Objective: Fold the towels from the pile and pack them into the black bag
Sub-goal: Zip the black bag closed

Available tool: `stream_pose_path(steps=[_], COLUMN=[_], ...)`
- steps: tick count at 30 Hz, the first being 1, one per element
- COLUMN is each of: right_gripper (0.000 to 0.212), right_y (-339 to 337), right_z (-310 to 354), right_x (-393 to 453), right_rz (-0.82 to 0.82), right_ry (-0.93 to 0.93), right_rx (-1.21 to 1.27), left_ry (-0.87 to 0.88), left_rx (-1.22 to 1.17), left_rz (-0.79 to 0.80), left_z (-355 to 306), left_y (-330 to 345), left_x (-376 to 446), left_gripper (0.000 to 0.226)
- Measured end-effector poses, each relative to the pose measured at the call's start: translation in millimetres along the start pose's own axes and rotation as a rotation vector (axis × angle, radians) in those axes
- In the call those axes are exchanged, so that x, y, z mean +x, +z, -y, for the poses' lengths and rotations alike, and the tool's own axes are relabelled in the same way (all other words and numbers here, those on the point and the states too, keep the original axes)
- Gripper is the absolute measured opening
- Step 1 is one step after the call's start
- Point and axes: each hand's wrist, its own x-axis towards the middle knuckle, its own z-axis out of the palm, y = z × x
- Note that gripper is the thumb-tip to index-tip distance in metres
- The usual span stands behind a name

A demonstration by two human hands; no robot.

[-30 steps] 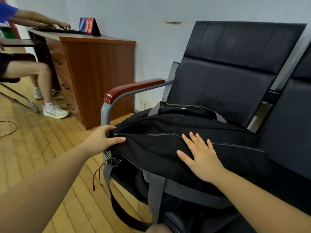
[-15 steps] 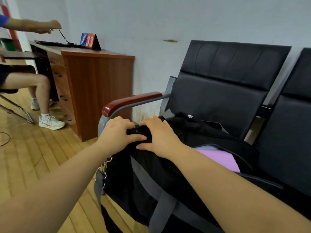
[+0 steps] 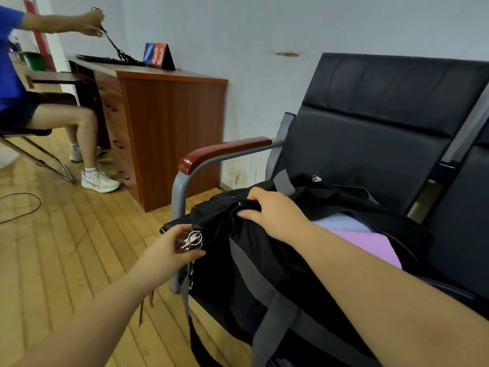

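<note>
one black bag [image 3: 264, 266], two folded towels [image 3: 367, 242], two hands [image 3: 275, 215], one desk [image 3: 169, 128]

Your bag [image 3: 267, 266] lies on the chair seat [image 3: 370, 144], towels [image 3: 370, 239] inside. The armrest [image 3: 225, 152] stands left of it. The surface [image 3: 169, 75] lies farther left, behind.

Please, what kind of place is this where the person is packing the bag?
Probably a sports hall or gym, at its edge. The floor is light wooden strips, a flip scoreboard showing 33 stands on the wooden desk, and the black bag lies on a row of black waiting seats against the wall.
</note>
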Motion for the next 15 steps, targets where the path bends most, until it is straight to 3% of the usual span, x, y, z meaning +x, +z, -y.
stream_pose_path(steps=[4, 9, 15], right_gripper=[0.025, 0.025, 0.023], right_y=[-0.4, -0.9, -1.5], right_z=[-1.6, 0.9, 6.1], right_x=[-0.9, -0.5, -4.0], right_rz=[0.004, 0.009, 0.020], right_ry=[0.014, 0.019, 0.047], right_rx=[0.016, 0.029, 0.029], left_ry=[-0.004, 0.007, -0.007], left_rx=[0.192, 0.391, 0.134], left_rz=[0.013, -0.009, 0.021], left_z=[-2.1, -4.1, -18.1], left_y=[-13.9, -36.0, -50.5], left_x=[-2.3, -8.3, -15.6], left_gripper=[0.025, 0.029, 0.026])
